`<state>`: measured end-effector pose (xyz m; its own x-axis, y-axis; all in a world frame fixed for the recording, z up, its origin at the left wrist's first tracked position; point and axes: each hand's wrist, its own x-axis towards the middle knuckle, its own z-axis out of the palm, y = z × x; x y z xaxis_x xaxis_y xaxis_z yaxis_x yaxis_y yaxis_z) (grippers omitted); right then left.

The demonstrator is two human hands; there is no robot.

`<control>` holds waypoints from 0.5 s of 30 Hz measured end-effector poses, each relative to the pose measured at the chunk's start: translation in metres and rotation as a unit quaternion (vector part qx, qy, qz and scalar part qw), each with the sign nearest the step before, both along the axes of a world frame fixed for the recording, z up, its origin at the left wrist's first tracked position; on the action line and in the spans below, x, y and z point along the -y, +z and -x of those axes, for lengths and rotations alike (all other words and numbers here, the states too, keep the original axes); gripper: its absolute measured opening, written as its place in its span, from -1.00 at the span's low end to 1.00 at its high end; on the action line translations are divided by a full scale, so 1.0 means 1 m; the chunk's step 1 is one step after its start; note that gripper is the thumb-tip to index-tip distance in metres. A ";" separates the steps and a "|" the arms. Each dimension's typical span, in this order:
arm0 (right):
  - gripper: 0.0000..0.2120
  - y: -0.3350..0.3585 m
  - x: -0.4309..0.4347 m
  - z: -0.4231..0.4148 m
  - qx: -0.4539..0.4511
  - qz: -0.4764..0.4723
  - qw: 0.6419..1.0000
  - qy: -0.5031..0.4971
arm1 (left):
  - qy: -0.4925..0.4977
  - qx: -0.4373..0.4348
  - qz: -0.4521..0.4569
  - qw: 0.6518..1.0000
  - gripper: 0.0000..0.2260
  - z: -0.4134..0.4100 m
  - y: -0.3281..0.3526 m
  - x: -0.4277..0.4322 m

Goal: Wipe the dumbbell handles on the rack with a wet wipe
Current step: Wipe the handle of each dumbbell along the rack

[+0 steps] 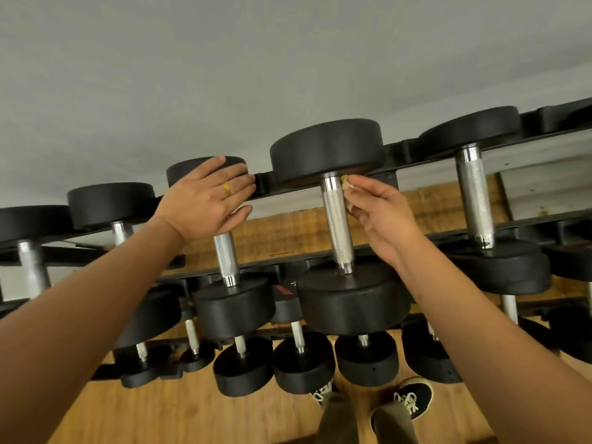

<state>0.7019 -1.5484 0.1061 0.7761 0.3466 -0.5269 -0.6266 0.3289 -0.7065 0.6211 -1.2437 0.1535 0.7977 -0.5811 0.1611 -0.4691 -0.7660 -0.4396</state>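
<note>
Wooden floor (160, 411), black rack (397, 149): my right hand (381, 216) pinches the wipe (345, 181) against the central handle (336, 219) at its top; my left hand (205, 200) lies flat, left of it. Next, likely: stroke along the handle.

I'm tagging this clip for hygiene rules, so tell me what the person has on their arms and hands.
The left forearm and right forearm are bare, with no sleeves, watch or bracelet in view. No gloves. The left hand wears a gold ring on one finger; the right hand shows no jewellery.
</note>
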 end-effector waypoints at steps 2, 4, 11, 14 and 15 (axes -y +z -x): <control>-0.81 0.000 0.000 0.000 -0.016 -0.014 1.000 0.006 | 0.003 -0.006 -0.004 1.000 -0.66 0.000 0.000 -0.001; -0.82 0.000 -0.001 0.001 -0.031 -0.028 0.999 0.001 | 0.006 -0.010 -0.008 1.000 -0.65 0.000 -0.001 0.000; -0.85 0.000 -0.005 0.000 -0.015 0.009 1.000 0.004 | 0.034 -0.098 -0.020 0.994 -0.55 0.000 0.010 0.000; -0.86 0.002 -0.005 0.002 -0.019 0.017 1.000 0.005 | 0.024 -0.148 -0.028 0.988 -0.48 -0.003 0.023 -0.005; -0.87 0.003 -0.005 0.002 -0.025 0.015 1.000 0.007 | 0.012 -0.159 -0.031 0.987 -0.48 -0.007 0.028 -0.007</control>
